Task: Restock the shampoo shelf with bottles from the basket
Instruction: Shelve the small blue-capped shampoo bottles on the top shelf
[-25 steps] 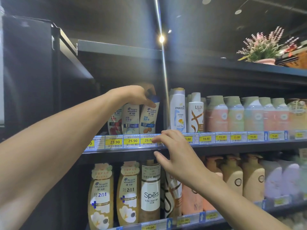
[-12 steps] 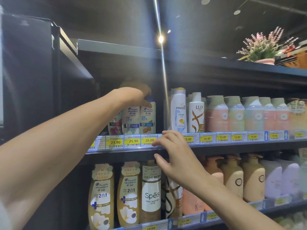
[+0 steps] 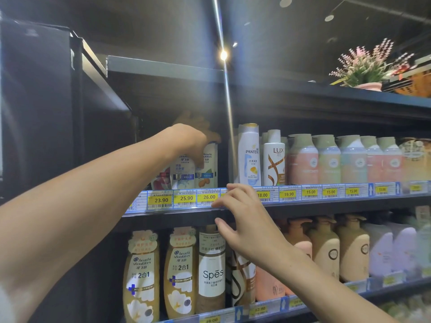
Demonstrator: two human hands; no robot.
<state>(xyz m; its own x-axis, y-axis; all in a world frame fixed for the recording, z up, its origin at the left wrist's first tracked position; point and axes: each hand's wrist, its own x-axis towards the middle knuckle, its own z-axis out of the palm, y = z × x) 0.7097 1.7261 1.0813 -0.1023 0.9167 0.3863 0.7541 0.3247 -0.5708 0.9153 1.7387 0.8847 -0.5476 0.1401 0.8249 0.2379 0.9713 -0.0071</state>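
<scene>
left grip (image 3: 190,142): curled over the cap of a head & shoulders bottle (image 3: 208,169), thumb down its front; the fingers behind are blurred.
task bottle: upright at the left end of the upper shelf, above the 26.00 tag (image 3: 209,197), touching a second head & shoulders bottle (image 3: 183,169) on its left.
right grip (image 3: 245,220): fingers spread, tips against the price rail (image 3: 310,193), thumb under the shelf lip; holds nothing.
price rail readings: yellow tags 23.90, 25.90, 26.00, 18.00, 19.90, then 15.00 three times.
upper shelf, right of a gap: white pantene bottle (image 3: 249,157), white lux bottle (image 3: 275,162) just beside it, then a row of pastel bottles (image 3: 328,159) with grey-green caps.
lower shelf: two amber head & shoulders 2合1 bottles (image 3: 141,276), a spēs bottle (image 3: 211,271) just beside them.
top of unit: potted plant (image 3: 366,66) with pink flowers.
</scene>
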